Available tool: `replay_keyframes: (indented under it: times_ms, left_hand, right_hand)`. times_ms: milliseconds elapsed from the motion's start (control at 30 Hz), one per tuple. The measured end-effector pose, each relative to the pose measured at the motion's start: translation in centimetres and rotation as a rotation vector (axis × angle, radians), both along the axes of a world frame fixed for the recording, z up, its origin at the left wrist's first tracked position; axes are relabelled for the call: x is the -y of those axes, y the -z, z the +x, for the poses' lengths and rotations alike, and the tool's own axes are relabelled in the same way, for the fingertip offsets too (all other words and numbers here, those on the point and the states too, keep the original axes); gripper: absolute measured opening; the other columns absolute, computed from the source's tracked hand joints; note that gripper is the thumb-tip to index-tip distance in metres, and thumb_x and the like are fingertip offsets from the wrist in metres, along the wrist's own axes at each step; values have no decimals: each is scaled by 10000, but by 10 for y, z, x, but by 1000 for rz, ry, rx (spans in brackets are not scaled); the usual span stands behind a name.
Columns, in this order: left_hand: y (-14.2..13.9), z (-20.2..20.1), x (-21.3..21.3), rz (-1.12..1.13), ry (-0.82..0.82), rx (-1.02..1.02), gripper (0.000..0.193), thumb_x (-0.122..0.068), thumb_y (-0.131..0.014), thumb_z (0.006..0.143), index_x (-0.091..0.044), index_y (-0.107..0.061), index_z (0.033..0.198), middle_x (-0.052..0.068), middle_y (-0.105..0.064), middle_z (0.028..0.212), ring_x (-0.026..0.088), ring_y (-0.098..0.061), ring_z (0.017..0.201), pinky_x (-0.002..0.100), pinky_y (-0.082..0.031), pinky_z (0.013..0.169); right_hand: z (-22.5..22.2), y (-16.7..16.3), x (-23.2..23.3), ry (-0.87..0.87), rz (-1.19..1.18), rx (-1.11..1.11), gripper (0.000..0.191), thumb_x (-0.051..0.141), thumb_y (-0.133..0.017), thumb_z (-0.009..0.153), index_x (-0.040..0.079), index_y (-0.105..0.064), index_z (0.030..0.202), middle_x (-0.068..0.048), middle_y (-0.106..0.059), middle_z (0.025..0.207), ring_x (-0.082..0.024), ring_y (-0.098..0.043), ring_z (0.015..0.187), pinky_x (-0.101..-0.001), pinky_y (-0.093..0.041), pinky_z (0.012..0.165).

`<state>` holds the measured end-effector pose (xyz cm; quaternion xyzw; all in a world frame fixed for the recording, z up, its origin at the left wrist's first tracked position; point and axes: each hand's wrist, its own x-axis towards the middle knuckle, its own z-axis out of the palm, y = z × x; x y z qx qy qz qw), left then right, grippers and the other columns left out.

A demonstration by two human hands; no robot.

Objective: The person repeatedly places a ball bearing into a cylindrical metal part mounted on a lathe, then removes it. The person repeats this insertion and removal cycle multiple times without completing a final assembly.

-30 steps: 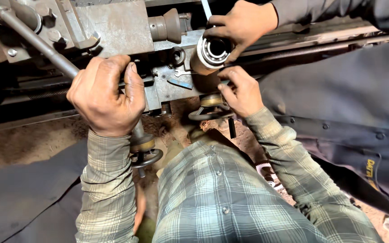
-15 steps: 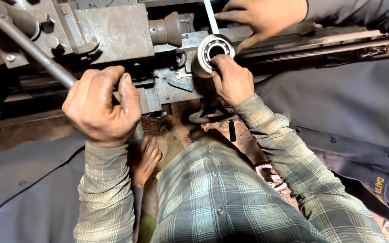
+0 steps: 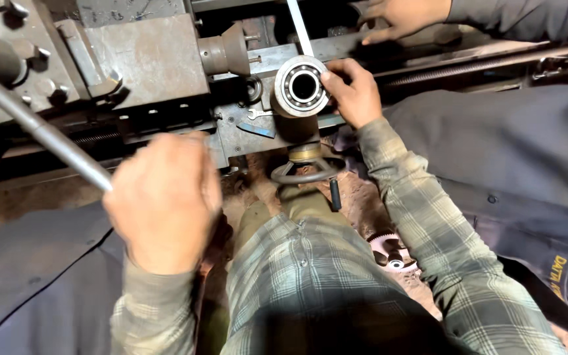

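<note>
Closest to the camera is the plaid shirt [image 3: 310, 283], then the left hand [image 3: 162, 204] in the lower left of the frame, blurred, curled at the near end of a long steel bar [image 3: 34, 128] that runs off to the upper left. Looks like it's wrapped around the bar, but with the blur I can't tell how tight.

Just past that, mid-frame, sits a small handwheel [image 3: 305, 172] with a black handle [image 3: 335, 194].

Right above it is the bearing [image 3: 302, 86], a thick steel ring with its balls showing around a dark bore, held face-up against the lathe carriage [image 3: 146, 59]. The right hand [image 3: 355, 92] pinches its outer rim from the right, fingers closed on the edge.

My guess: solid steel, so heavy for its size, totally rigid, and probably greasy and slick. The outer race is the place to grip; fingers through the bore would work too.

Farthest back, upper right, another person's hand [image 3: 405, 16] rests on the lathe bed.
</note>
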<state>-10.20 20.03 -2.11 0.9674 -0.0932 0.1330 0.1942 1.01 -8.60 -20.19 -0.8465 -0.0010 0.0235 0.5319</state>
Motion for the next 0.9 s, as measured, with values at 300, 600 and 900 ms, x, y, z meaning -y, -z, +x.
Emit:
replay_keyframes:
  times_ms: [300, 600, 900]
  left_hand:
    - [181, 79, 83, -684, -104, -282, 384, -254, -628, 1036, -12, -584, 1332, 236, -713, 1140, 412, -686, 1043, 481, -534, 873]
    - [190, 90, 90, -645, -276, -553, 404, -231, -670, 916, -104, -627, 1297, 148, -715, 813, 319, -708, 769, 445, -536, 738]
    - [193, 94, 83, -654, -281, -645, 423, -282, -668, 893, -116, -631, 1280, 117, -659, 688, 260, -686, 663, 405, -524, 668]
  right_hand:
    - [11, 11, -1, 23, 73, -291, 286, 250, -714, 973, -23, -741, 1055, -62, -711, 763, -85, -644, 581, -247, -505, 471]
    - [7, 2, 2, -71, 172, -267, 283, 190, -721, 935, -28, -709, 1116, -59, -727, 845, -62, -644, 618, -235, -527, 501]
    - [0, 1, -6, -72, -102, -110, 410, 289, -755, 886, -24, -685, 1141, -128, -735, 968, -233, -693, 785, -373, -559, 721]
